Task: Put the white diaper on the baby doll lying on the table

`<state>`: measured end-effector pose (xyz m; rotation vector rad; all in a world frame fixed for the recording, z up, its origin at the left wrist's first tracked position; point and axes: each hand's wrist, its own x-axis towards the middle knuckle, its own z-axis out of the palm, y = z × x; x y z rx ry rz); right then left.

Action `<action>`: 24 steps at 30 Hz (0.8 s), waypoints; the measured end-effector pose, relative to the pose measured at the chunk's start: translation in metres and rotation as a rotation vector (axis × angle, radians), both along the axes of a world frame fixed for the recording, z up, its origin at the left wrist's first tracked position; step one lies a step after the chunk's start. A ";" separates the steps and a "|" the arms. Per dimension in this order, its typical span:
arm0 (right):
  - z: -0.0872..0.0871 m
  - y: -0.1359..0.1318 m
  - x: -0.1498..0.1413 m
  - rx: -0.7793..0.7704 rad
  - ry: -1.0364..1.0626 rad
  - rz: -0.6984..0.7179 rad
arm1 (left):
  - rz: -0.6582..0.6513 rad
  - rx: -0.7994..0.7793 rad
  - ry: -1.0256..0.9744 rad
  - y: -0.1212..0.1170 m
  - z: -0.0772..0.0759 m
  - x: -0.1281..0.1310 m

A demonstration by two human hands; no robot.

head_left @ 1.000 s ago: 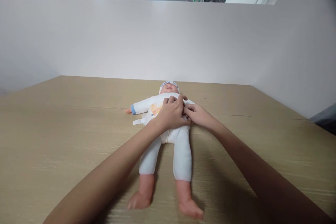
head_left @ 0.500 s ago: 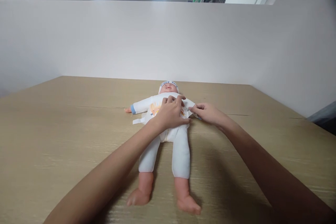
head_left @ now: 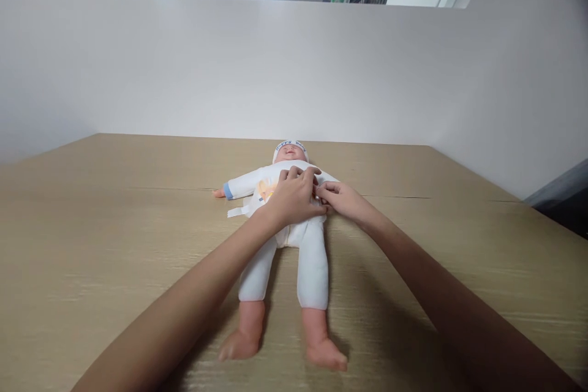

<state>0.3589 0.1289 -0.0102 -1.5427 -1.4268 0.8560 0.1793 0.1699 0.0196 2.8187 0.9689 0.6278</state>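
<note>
A baby doll [head_left: 313,269] in white clothes and a lettered cap lies on its back, feet toward me. Around its waist is a white diaper [head_left: 287,236] with an orange print on the front. One diaper tab [head_left: 237,212] sticks out loose on the left side. My left hand [head_left: 296,196] rests on the diaper's front with its fingers spread, covering much of the print. On the right side, the fingers of my right hand [head_left: 340,199] are pinched on the other diaper tab, close beside my left hand; the tab itself is mostly hidden.
The doll lies on a wide wooden table [head_left: 114,257] with a thin seam across it. A white partition wall [head_left: 257,67] rises behind the table and along the right. Something dark [head_left: 563,208] stands past the right edge.
My right hand has moved left, bringing the diaper tab in toward the diaper's front and my left hand. The left hand stays on the diaper. The view has shifted slightly.
</note>
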 end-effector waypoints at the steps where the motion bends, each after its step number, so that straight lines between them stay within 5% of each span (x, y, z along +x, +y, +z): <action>1: -0.001 0.001 -0.001 -0.001 0.017 0.001 | 0.001 0.007 0.003 0.000 0.000 0.000; 17: -0.015 0.010 -0.009 -0.001 0.268 -0.022 | 0.006 -0.013 -0.010 -0.001 0.002 0.000; 24: -0.014 -0.006 -0.011 0.184 0.207 -0.016 | -0.010 0.002 -0.040 0.003 -0.001 -0.002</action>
